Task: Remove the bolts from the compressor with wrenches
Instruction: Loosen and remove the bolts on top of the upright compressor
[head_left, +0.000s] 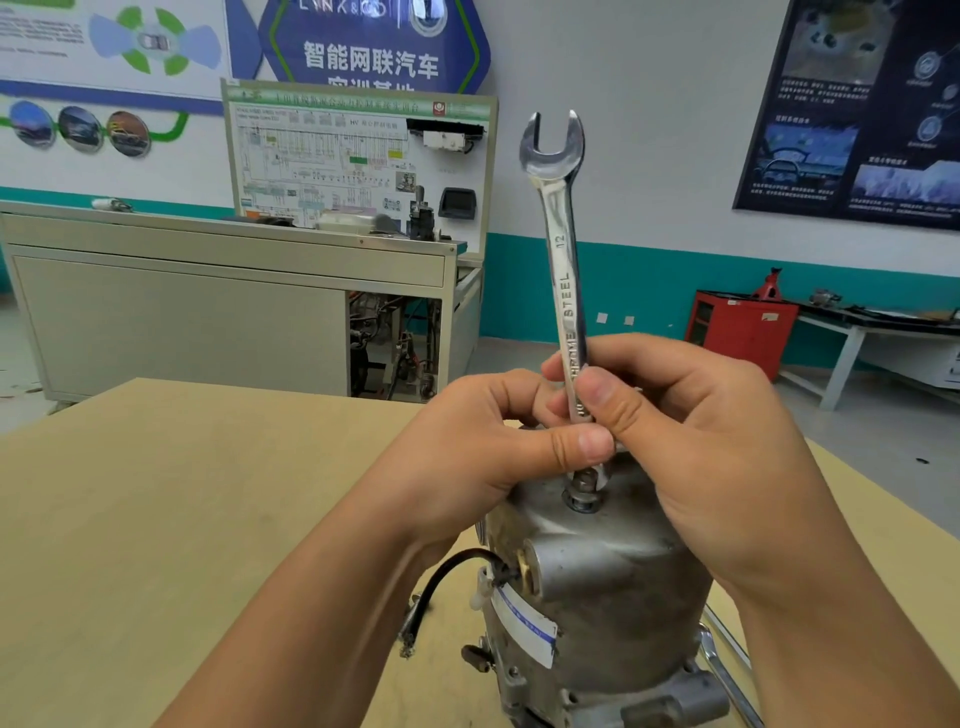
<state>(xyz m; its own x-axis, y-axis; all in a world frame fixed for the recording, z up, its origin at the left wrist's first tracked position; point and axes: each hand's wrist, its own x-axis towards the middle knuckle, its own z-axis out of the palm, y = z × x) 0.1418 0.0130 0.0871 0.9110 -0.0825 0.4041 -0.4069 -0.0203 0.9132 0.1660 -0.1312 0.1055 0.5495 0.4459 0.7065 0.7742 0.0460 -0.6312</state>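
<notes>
While both hands, left (483, 441) and right (691, 447), pinch its lower shank, the chrome steel wrench (561, 249) stands upright, open jaw toward twelve o'clock, lower end on the bolt (584, 488) atop the grey metal compressor (597, 597).

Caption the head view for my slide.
The left hand and right hand hold a wrench upright on the bolt atop the compressor.

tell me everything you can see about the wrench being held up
The wrench is a shiny, chrome-looking open-ended spanner, stamped 12 and STEEL along its flat shaft. It stands nearly upright, with its upper open end free in the air and its lower end down at the bolt on top of the compressor. The left hand and the right hand both pinch its lower shaft between thumb and fingers.
</notes>
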